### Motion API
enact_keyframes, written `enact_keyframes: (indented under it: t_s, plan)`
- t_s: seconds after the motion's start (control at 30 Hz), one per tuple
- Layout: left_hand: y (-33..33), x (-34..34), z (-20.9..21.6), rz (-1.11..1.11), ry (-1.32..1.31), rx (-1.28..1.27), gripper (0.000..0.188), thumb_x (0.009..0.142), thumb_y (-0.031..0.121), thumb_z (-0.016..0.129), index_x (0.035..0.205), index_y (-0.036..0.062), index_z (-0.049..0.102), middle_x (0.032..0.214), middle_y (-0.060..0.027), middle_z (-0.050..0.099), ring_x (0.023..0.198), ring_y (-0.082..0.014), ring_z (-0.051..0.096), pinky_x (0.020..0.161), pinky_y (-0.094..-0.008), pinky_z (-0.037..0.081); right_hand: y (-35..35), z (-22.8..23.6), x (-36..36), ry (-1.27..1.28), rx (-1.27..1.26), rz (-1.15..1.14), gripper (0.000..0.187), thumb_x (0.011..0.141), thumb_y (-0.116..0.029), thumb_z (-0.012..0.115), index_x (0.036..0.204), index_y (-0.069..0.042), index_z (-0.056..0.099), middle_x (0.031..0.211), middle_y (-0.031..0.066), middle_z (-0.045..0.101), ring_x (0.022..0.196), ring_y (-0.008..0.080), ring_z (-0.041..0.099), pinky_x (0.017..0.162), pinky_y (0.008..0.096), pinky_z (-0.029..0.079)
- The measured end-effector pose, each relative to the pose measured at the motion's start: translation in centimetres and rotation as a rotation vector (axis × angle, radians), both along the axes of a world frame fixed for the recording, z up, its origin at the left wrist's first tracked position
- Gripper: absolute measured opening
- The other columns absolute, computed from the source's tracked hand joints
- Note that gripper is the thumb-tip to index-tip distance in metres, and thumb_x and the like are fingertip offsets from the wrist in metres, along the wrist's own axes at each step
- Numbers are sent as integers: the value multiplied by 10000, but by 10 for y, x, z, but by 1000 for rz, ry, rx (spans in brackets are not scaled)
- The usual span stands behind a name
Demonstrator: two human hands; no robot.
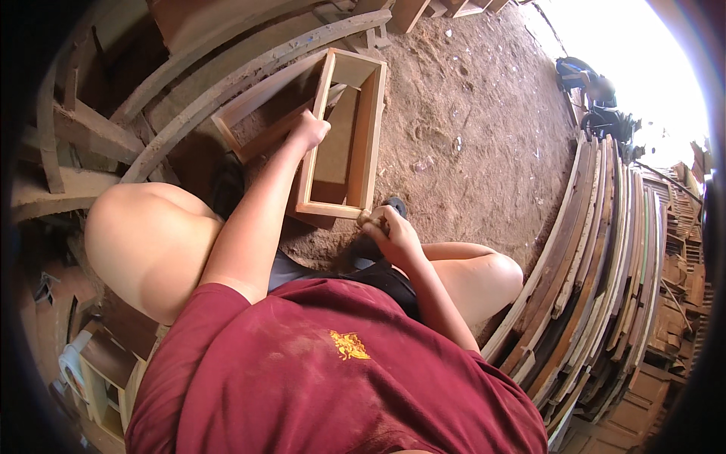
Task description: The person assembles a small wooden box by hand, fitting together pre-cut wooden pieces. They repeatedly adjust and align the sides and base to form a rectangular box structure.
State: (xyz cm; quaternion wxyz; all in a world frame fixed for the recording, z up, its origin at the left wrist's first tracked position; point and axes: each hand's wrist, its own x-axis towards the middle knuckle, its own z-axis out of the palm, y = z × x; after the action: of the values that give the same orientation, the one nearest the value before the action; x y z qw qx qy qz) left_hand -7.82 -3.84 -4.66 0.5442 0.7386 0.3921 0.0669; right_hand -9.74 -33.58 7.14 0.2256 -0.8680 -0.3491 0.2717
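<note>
A rectangular open frame of pale wood [368, 144], like a drawer or box frame, stands tilted between my legs. My left hand [308, 132] is closed around its left rail, about halfway along. My right hand [395, 238] is at the near right corner, fingers bent around a small tan crumpled piece [366, 219] that touches the wood. Whether that piece is sandpaper or cloth, I cannot tell. Behind the frame, to its left, leans a second wooden frame [261, 94], partly covered by my left arm.
Long boards [597, 265] are stacked along the right side. Wooden beams [249, 76] and furniture parts crowd the left. Bare dirt ground [476, 136] lies ahead, strewn with scraps. A person in blue [578, 74] is far off at the bright opening.
</note>
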Motion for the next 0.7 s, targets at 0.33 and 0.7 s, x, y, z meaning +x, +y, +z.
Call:
enact_keyframes:
  t_s: [0.33, 0.7]
  plan:
    - [-1, 4, -20, 79, -111, 82, 329, 659, 179, 602, 769, -131, 608, 784, -314, 653, 812, -324, 689, 710, -415, 527, -16, -58, 8, 419, 170, -293, 196, 950, -209, 566, 1066, -53, 538, 803, 71, 639, 689, 170, 625, 557, 318, 510]
    - [-2, 2, -19, 94, -123, 115, 350, 648, 176, 598, 808, -136, 616, 816, -336, 645, 849, -363, 688, 737, -429, 533, -13, -12, 24, 1110, 446, -538, 329, 948, -110, 522, 1262, -94, 423, 1093, 103, 600, 917, 202, 634, 735, 428, 567]
